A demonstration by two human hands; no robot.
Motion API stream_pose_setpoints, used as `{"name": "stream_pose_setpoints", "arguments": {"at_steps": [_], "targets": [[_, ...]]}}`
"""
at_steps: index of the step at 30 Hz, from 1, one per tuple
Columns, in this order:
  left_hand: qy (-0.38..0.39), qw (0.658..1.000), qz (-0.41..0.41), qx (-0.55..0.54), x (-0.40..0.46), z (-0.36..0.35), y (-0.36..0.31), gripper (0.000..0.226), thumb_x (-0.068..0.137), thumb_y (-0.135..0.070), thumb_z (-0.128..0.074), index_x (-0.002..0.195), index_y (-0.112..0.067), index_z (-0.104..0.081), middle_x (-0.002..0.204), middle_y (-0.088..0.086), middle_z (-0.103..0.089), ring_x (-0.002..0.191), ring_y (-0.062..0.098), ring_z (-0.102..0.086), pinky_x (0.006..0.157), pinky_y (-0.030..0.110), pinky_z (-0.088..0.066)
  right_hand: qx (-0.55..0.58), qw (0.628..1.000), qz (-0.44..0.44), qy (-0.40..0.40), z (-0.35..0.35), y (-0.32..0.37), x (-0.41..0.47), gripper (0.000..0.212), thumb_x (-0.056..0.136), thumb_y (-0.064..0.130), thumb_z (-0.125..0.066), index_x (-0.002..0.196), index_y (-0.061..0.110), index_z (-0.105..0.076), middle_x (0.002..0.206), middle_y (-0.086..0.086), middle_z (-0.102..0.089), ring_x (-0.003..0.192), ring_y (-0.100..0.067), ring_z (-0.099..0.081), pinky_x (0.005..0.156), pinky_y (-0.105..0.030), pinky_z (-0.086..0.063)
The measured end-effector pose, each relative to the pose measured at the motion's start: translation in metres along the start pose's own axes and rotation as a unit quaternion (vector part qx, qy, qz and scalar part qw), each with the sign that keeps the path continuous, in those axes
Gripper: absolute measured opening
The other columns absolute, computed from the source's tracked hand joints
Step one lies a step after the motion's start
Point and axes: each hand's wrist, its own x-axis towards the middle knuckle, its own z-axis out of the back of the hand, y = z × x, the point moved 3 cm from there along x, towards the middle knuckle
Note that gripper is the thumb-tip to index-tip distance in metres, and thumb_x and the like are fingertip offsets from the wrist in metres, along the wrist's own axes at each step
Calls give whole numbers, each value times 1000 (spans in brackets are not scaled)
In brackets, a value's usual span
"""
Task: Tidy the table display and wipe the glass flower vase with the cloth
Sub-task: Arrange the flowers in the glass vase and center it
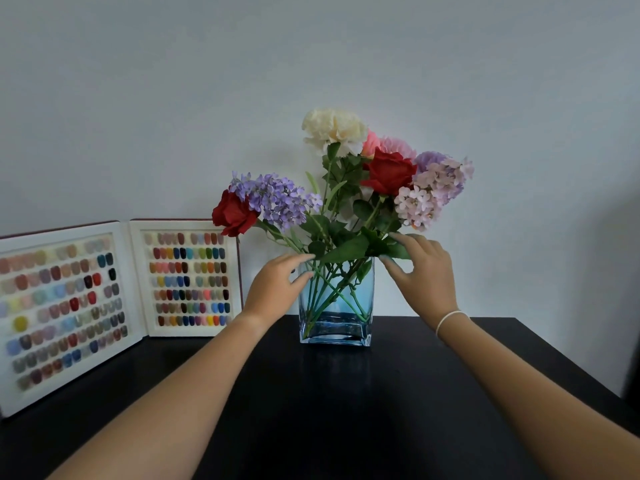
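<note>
Reaching in from both sides, the person's hands sit at the mouth of the glass vase [335,306], which stands upright near the back-centre of the black desk [346,410], close to the white wall [311,64]. Vase is square-sided, blue-tinted, with green stems [332,292] crossing inside. Left hand [273,289]: fingers spread loosely, fingertips [306,259] at the vase's upper left corner and the lower leaves; grip is wide, closed on nothing visible. Right hand [424,268]: fingers partly curled, index and thumb touching the green leaves [377,245] just above the right rim; grip narrow, whether it actually pinches a leaf cannot be told. Thin white band [450,322] on the right wrist. Bouquet includes two red roses [389,174], a cream bloom [332,128], purple lilac sprays [277,199], pale pink clusters [433,188]. Left of the vase, an open two-panel nail colour sample display [188,278] leans against the wall, well apart from the hands. No cloth visible in view.
</note>
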Motion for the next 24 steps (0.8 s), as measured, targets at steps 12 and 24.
{"name": "stream_pose_setpoints", "arguments": {"at_steps": [12, 24], "targets": [[-71, 996, -33, 41, 38, 6, -24, 26, 89, -12, -49, 106, -17, -67, 102, 6, -70, 83, 21, -60, 64, 27, -40, 13, 1000, -13, -11, 10, -28, 38, 17, 83, 5, -54, 90, 9, -69, 81, -17, -71, 72, -38, -55, 64, -39, -40], [-48, 997, 7, -61, 41, -5, -5, 26, 85, -20, -58, 110, -19, -65, 101, 4, -69, 81, 16, -61, 74, 25, -48, 188, 974, -127, -10, -6, -49, 14, 16, 86, 15, -57, 97, 15, -68, 99, -6, -70, 83, -20, -58, 77, -31, -47]]}}
